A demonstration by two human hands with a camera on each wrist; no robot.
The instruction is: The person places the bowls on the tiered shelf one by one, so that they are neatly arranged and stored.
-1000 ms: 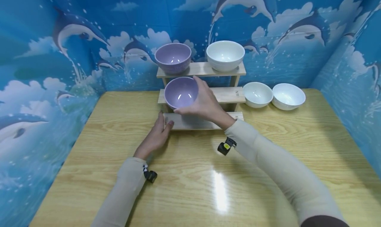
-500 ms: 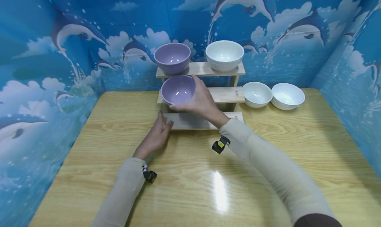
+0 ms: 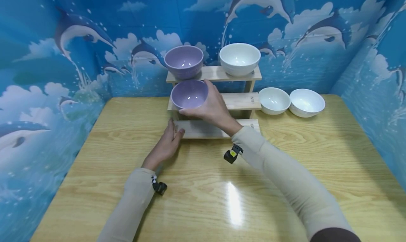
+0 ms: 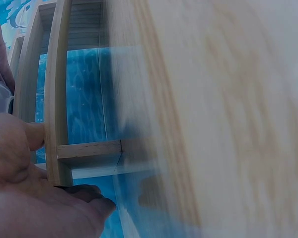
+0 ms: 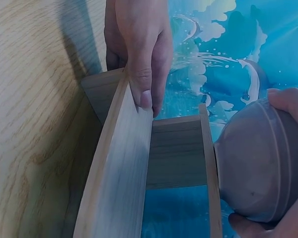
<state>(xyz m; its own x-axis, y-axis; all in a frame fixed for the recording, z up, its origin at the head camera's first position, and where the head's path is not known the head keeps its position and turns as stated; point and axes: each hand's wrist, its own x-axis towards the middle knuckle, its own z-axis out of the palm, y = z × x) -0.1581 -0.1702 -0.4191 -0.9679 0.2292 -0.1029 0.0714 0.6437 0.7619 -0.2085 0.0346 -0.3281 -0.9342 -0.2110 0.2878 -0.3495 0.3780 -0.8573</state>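
A three-step wooden shelf rack stands at the back of the table. My right hand grips a purple bowl by its right side, fingers at the far rim and thumb at the near side. In the right wrist view, the base of this purple bowl is right at the middle shelf. My left hand holds the left end of the lowest shelf, thumb on top; the left wrist view shows its thumb and fingers on either side of the board.
Another purple bowl and a white bowl sit on the top shelf. Two more white bowls, a nearer one and a farther right one, stand on the table right of the rack. A dolphin-print backdrop surrounds the table.
My right hand has moved the purple bowl slightly left and back onto the left part of the middle shelf, then nearly stopped. The left hand stays at the lowest shelf.
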